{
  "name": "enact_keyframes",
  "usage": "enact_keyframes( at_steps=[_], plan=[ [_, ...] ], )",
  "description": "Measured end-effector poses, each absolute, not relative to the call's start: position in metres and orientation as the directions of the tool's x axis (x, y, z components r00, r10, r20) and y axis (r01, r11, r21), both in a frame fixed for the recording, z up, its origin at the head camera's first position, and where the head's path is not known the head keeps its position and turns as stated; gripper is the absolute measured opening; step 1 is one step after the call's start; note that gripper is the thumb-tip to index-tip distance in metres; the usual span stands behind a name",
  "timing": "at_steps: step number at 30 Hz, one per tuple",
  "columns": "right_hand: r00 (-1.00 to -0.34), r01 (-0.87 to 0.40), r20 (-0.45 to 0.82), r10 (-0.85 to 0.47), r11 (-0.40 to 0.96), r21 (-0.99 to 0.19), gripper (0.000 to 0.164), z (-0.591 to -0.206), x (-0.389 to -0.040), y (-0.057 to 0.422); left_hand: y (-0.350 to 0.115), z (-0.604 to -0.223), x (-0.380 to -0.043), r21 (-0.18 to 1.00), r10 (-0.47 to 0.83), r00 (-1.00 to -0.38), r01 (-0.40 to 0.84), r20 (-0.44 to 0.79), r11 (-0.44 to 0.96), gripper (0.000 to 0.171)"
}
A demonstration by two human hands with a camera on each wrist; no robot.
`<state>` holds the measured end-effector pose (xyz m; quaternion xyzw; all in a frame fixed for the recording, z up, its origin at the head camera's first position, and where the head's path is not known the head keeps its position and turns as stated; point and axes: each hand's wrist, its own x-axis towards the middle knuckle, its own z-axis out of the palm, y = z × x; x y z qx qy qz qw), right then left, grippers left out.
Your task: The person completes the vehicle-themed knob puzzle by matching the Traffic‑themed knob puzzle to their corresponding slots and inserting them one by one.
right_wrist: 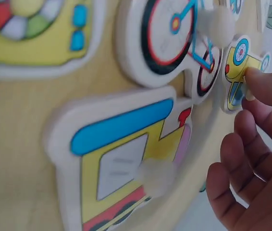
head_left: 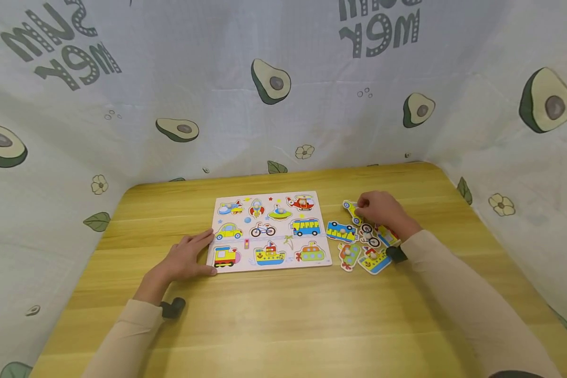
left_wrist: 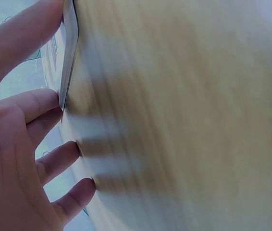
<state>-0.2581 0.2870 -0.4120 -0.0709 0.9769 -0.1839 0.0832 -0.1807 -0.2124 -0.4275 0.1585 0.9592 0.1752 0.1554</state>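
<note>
The wooden peg puzzle board (head_left: 283, 227) lies on the table, printed with rows of vehicles; small knobs show on its top row. At its left edge rests my left hand (head_left: 184, 260), fingers extended and spread, thumb at the near corner. My right hand (head_left: 382, 210) pinches the knob of a yellow car puzzle piece (right_wrist: 234, 70) between thumb and index finger. Near that hand lie the bicycle piece (head_left: 369, 236), the bus piece (head_left: 341, 231) and the train piece (right_wrist: 121, 154), with the submarine piece (head_left: 348, 257) and the ship piece (head_left: 374, 261) closer to me.
The wood-grain table (head_left: 264, 325) extends in front of the board and to both sides. Behind it hangs a pale curtain (head_left: 217, 89) printed with avocados. A dark band with a small device (head_left: 172, 308) sits on my left wrist.
</note>
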Motion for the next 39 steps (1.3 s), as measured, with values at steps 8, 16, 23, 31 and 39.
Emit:
enact_keyframes(
  at_steps=[8, 16, 23, 31, 39],
  plan=[
    [-0.969, -0.144, -0.128, -0.213, 0.901, -0.410, 0.024, -0.418, -0.263, 0.277, -0.211, -0.426, -0.181, 0.390, 0.363, -0.904, 0.257, -0.225, 0.884, 0.095],
    [-0.972, -0.150, -0.103, -0.210, 0.898, -0.415, 0.022, -0.421, -0.264, 0.273, -0.212, -0.425, -0.181, 0.381, 0.367, -0.902, 0.265, -0.227, 0.886, 0.096],
    [-0.975, -0.130, -0.106, -0.193, 0.893, -0.430, 0.021, -0.420, -0.264, 0.272, -0.214, -0.425, -0.182, 0.381, 0.372, -0.899, 0.269, -0.229, 0.884, 0.096],
    [-0.978, -0.106, -0.104, -0.183, 0.854, -0.510, 0.022, -0.426, -0.262, 0.278, -0.213, -0.426, -0.182, 0.388, 0.369, -0.900, 0.262, -0.232, 0.884, 0.096],
    [-0.969, -0.116, -0.110, -0.221, 0.802, -0.585, 0.028, -0.421, -0.261, 0.279, -0.213, -0.426, -0.181, 0.398, 0.370, -0.895, 0.254, -0.250, 0.882, 0.097]
  ],
)
